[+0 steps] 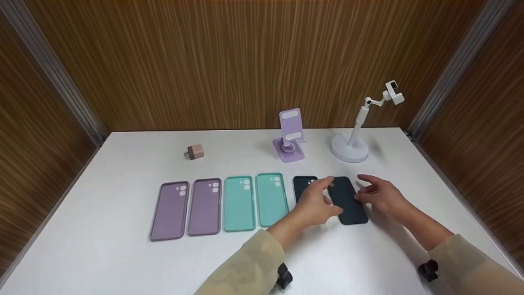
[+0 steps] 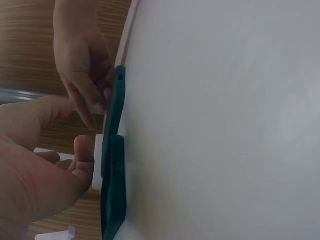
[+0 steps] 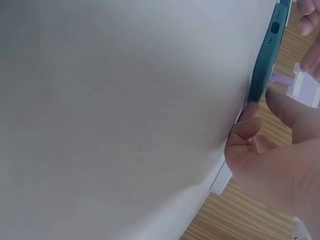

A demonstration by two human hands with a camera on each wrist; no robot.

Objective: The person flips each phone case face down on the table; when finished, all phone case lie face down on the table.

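Two dark phone cases lie side by side at the right end of a row. Over the gap between them is my left hand [image 1: 315, 205], thumb and forefinger spread apart; it partly hides the left dark phone case [image 1: 303, 188]. The right dark phone case [image 1: 350, 205] lies flat, its camera corner near my left fingertips. At that case's right edge, my right hand [image 1: 385, 198] has its thumb tip against or very near the side, forefinger extended. In the right wrist view, fingertips of the right hand [image 3: 280, 150] meet the end of the greenish-looking case [image 3: 268, 55].
Left of my hands lie two teal phone cases [image 1: 239, 205] and two purple phone cases [image 1: 170, 213]. Behind stand a lilac phone stand [image 1: 291, 127] and a white stand with a jointed arm [image 1: 350, 149]. A pink charger plug [image 1: 195, 151] sits back left. Wood-patterned panels [image 1: 245, 61] enclose the table.
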